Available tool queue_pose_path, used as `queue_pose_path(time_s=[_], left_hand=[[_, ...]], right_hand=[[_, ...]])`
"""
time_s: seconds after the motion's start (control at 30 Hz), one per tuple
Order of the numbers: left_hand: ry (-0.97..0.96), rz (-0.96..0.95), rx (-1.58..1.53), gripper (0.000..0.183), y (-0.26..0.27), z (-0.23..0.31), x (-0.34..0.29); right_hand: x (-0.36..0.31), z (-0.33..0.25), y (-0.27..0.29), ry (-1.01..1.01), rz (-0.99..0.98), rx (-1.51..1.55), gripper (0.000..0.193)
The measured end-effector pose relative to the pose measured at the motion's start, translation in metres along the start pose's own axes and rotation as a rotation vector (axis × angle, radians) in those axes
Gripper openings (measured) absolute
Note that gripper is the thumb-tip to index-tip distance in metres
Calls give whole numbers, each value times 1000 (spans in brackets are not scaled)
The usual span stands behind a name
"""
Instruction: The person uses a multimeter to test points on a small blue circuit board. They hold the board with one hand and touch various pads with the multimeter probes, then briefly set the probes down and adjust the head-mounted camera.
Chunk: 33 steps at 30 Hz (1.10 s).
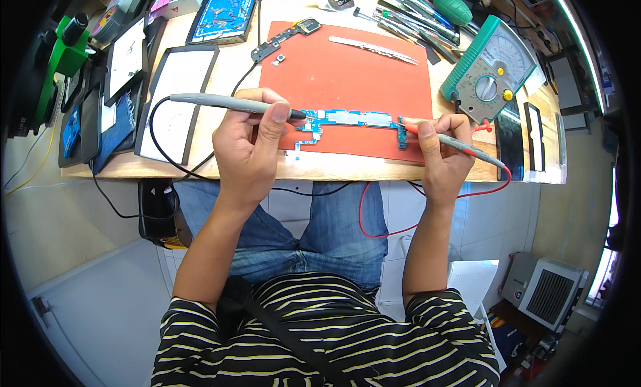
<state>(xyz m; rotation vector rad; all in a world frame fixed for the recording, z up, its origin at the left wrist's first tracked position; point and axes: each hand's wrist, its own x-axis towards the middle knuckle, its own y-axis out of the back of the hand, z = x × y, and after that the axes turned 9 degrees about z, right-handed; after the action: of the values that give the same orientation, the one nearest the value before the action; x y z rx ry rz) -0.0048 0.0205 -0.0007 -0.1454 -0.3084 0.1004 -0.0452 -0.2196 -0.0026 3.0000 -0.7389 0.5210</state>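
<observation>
A blue circuit board (360,119) with silver shields lies near the front of an orange-red mat (347,73). My left hand (250,137) grips a grey test probe (214,102) with a black tip, which points at the board's left part. In my right hand (441,150) is a second grey test probe (477,155) with a red tip, held at the board's right end. Whether either tip touches the board I cannot tell. Black and red leads run from the probes. A green analog multimeter (491,70) stands tilted at the right, with a red plug in it.
Metal tweezers (374,49) and a dark phone part (287,40) lie on the mat's far side. Several hand tools (417,20) and a green air blower (450,7) sit at the back right. A white tray (175,100) and phone parts occupy the left.
</observation>
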Motion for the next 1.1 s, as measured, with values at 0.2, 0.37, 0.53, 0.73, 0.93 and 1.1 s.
queue_pose_path(time_s=[0.2, 0.37, 0.53, 0.73, 0.93, 1.1], left_hand=[[-82, -26, 99, 13, 12, 5, -2], [-58, -6, 137, 14, 19, 4, 2], [-117, -18, 267, 13, 21, 0, 2], [-124, -89, 328, 15, 25, 2, 4], [-177, -95, 301, 14, 27, -2, 5], [-196, -70, 281, 14, 26, -4, 6]], right_hand=[[0, -1, -1, 13, 9, -41, 20], [-1, -4, -1, 69, 45, -90, 16], [-1, -19, -7, 220, 183, -155, 14], [-9, -26, -41, 108, 66, -88, 22], [-6, -16, -66, 61, -80, 28, 21], [-6, -10, -73, -4, -130, 95, 17]])
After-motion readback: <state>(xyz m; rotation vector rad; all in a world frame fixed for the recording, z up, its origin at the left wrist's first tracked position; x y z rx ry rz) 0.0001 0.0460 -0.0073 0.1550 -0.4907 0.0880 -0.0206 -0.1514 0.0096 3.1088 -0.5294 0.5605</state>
